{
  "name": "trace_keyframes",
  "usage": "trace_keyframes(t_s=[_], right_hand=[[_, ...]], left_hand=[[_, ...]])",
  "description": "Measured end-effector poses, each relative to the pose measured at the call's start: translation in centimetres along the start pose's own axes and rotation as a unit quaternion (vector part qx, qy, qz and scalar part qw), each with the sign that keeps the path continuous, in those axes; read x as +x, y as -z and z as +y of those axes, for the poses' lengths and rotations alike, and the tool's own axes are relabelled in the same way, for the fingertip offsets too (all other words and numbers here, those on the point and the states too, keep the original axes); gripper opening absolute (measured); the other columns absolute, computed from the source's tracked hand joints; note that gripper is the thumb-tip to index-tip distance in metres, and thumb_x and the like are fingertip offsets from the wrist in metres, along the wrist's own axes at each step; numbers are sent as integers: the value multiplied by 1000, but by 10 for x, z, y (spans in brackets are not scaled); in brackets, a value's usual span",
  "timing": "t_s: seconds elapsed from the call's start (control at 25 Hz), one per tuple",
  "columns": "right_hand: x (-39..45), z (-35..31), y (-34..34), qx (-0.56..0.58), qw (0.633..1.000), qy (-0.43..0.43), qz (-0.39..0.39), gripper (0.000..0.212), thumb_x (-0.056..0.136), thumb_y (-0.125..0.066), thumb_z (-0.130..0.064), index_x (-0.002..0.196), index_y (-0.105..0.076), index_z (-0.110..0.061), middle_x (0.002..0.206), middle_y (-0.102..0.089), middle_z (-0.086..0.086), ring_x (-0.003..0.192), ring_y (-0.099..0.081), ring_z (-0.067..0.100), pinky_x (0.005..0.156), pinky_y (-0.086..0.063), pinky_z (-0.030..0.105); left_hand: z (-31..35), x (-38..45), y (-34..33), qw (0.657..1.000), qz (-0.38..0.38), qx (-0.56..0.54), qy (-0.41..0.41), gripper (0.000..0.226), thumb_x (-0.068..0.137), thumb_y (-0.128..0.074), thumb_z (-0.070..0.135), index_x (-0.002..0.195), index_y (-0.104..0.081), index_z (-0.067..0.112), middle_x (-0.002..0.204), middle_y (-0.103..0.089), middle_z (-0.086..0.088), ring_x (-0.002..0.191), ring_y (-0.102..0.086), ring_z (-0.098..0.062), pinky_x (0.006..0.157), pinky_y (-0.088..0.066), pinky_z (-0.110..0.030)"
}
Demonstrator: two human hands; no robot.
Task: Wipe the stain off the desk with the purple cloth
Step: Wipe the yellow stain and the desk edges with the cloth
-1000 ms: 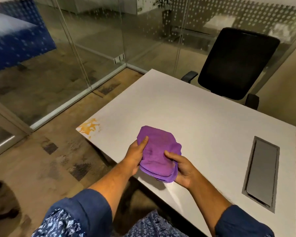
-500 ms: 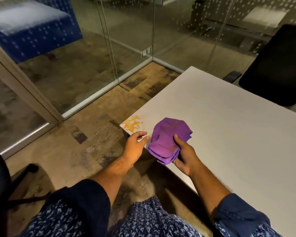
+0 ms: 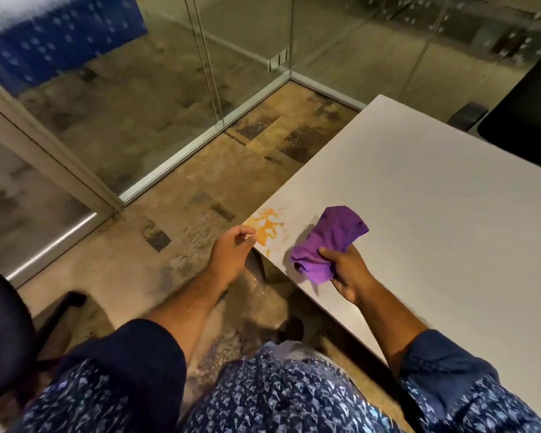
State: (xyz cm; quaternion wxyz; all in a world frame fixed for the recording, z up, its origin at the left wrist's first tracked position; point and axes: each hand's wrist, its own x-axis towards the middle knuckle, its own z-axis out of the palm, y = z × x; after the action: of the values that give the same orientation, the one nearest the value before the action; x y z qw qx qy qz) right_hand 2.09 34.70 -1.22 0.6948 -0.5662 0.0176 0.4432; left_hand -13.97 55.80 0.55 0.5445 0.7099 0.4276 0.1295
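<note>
An orange stain marks the near left corner of the white desk. My right hand grips the bunched purple cloth just above the desk, a short way right of the stain and apart from it. My left hand hovers at the desk's corner beside the stain, fingers loosely curled and holding nothing.
A black office chair stands behind the desk at the far right. Glass walls enclose the room to the left and ahead. Another dark chair sits at my lower left on the patterned floor.
My left hand has let go of the cloth and moved left to the desk corner. My right hand alone holds the cloth, now bunched, nearer the stain. The view has swung left.
</note>
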Motion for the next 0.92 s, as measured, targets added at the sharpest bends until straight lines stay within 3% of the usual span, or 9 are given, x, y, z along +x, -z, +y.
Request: trace_keyframes(t_s=[0.12, 0.24, 0.4, 0.44, 0.56, 0.68, 0.76, 0.84, 0.92], right_hand=[[34, -18, 0, -41, 999, 9, -12, 54, 89, -61, 20, 133, -59, -11, 131, -65, 21, 125, -64, 46, 109, -51, 59], [58, -38, 0, -42, 999, 16, -1, 55, 88, -58, 22, 124, -63, -19, 124, -67, 16, 113, -70, 34, 105, -55, 53], [82, -49, 6, -59, 998, 22, 23, 56, 83, -57, 23, 123, -62, -16, 120, -63, 17, 114, -64, 37, 107, -51, 57], [85, -50, 6, -66, 997, 24, 31, 54, 80, -58, 20, 122, -62, -13, 117, -62, 18, 112, -63, 38, 107, -51, 58], [89, -51, 3, -92, 992, 33, 79, 44, 72, -57, 11, 114, -61, -4, 106, -61, 17, 102, -61, 36, 95, -52, 52], [89, -50, -5, -128, 984, 35, 118, 30, 81, -48, 18, 107, -55, 5, 94, -58, 14, 88, -58, 28, 82, -49, 40], [83, -50, -15, -139, 978, 28, 156, 31, 84, -43, 24, 93, -56, -3, 82, -56, 10, 75, -58, 17, 69, -49, 27], [79, -50, -28, -143, 970, 32, 195, 37, 82, -41, 26, 80, -55, -8, 68, -58, 2, 63, -59, 10, 59, -49, 18], [80, -43, -42, -145, 962, 34, 227, 31, 81, -43, 25, 74, -56, -2, 64, -64, 5, 62, -63, 11, 63, -53, 21]], left_hand=[[30, 53, 22, 997, -32, 59, -24, 12, 98, -71, 20, 109, -76, 17, 98, -72, 5, 85, -64, -2, 74, -48, -21], [54, 101, 41, 991, -44, 115, -43, 14, 98, -71, 23, 109, -77, 17, 102, -73, 4, 83, -63, -5, 69, -47, -17], [70, 153, 38, 982, -73, 157, -74, 16, 98, -71, 20, 111, -75, 11, 113, -72, -8, 73, -65, 11, 65, -48, -6], [73, 165, 34, 979, -90, 163, -82, 16, 98, -72, 22, 111, -75, 12, 117, -71, -8, 78, -66, 10, 70, -50, -10], [81, 198, 14, 960, -157, 208, -105, 15, 96, -73, 26, 110, -75, 20, 121, -67, 0, 116, -64, -14, 92, -51, -32], [90, 227, -14, 934, -226, 242, -131, 18, 96, -73, 25, 112, -75, 19, 121, -64, 2, 110, -63, -18, 93, -57, -44], [93, 248, -33, 906, -280, 270, -167, 20, 96, -73, 22, 115, -75, 16, 124, -65, -4, 97, -62, -16, 85, -55, -42], [94, 270, -48, 868, -338, 293, -215, 19, 95, -74, 20, 113, -74, 15, 125, -68, -8, 108, -65, -20, 96, -55, -44], [95, 293, -60, 838, -382, 300, -247, 19, 95, -75, 21, 113, -74, 17, 125, -69, -6, 115, -65, -22, 105, -52, -46]])
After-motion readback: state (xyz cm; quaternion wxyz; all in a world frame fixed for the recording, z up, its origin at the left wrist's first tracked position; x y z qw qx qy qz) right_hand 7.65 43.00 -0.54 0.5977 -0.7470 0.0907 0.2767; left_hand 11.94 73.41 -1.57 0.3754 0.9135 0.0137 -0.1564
